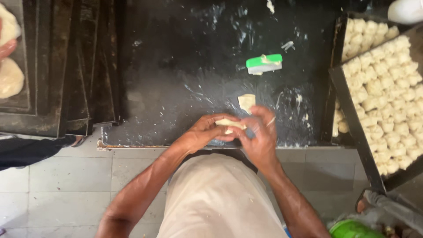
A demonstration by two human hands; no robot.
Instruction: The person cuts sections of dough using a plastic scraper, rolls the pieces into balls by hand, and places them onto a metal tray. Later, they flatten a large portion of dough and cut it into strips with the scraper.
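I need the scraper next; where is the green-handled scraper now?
In the head view, the green-handled scraper lies on the black worktable, beyond the hands, left of the trays of dough pieces.

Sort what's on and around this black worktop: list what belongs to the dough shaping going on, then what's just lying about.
In use:
- left hand and right hand, both gripping the dough piece
- small dough square just beyond the hands
- trays of shaped dough pieces on the right

Lying about:
- green-handled scraper
- stack of dark empty trays on the left
- green tub on the floor
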